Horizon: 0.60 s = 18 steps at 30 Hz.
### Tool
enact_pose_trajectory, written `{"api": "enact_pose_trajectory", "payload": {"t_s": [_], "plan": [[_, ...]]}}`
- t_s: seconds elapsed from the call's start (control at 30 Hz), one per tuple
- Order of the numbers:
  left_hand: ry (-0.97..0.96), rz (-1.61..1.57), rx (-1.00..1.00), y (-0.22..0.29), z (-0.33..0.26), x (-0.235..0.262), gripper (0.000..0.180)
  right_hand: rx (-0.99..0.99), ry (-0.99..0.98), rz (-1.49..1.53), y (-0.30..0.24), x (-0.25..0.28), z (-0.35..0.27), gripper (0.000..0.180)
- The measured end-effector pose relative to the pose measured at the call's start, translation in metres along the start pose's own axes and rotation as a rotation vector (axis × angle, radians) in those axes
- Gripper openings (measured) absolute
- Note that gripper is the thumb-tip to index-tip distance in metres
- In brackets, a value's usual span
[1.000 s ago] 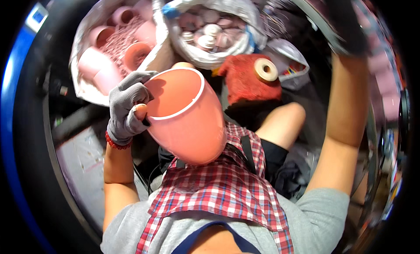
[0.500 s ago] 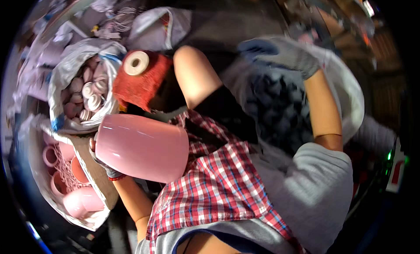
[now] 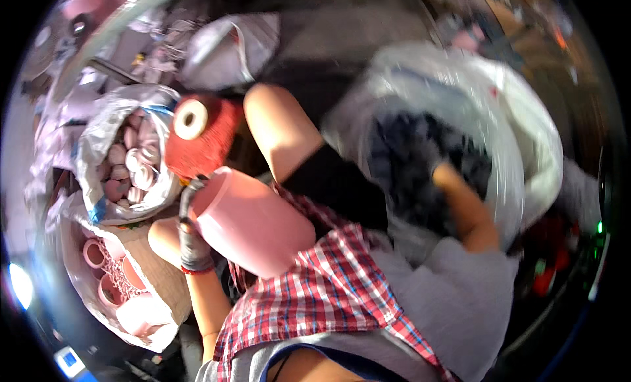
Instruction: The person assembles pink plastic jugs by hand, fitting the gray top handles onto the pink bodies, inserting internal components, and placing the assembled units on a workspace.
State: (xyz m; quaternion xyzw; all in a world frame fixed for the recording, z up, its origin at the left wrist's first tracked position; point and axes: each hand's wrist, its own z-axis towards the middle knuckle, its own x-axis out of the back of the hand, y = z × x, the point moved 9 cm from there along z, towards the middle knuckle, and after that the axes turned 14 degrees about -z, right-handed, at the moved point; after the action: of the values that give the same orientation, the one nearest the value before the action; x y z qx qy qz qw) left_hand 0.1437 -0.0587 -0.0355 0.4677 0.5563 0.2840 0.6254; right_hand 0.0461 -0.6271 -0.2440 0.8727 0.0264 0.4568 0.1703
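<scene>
Left hand (image 3: 192,234) grips pink vessel (image 3: 259,224) at its rim; right hand (image 3: 428,157) is among dark pieces (image 3: 414,196) in white bag (image 3: 544,142), grip indiscernible.

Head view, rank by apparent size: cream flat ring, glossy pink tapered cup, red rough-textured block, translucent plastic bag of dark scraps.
1. Translucent bag
2. Pink cup
3. Red block
4. Cream ring
Nearness may enlarge the cup.

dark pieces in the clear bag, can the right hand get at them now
Most likely yes: the clear bag is open, and the right hand, though blurred, is among the dark pieces.
</scene>
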Motion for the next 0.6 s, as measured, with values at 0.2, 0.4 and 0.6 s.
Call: {"api": "enact_pose_trajectory", "payload": {"t_s": [0.2, 0.4, 0.6], "plan": [[-0.169, 0.018, 0.119, 0.025, 0.003, -0.043, 0.123, 0.218, 0.057, -0.165, -0.093, -0.024, 0.068, 0.050], [-0.081, 0.031, 0.036, 0.003, -0.008, -0.017, 0.122, 0.262, 0.017, -0.299, -0.098, -0.011, 0.093, 0.051], [0.004, -0.162, -0.094, 0.014, -0.021, 0.007, 0.111, 0.296, -0.011, -0.384, -0.085, -0.009, 0.071, 0.055]]}}
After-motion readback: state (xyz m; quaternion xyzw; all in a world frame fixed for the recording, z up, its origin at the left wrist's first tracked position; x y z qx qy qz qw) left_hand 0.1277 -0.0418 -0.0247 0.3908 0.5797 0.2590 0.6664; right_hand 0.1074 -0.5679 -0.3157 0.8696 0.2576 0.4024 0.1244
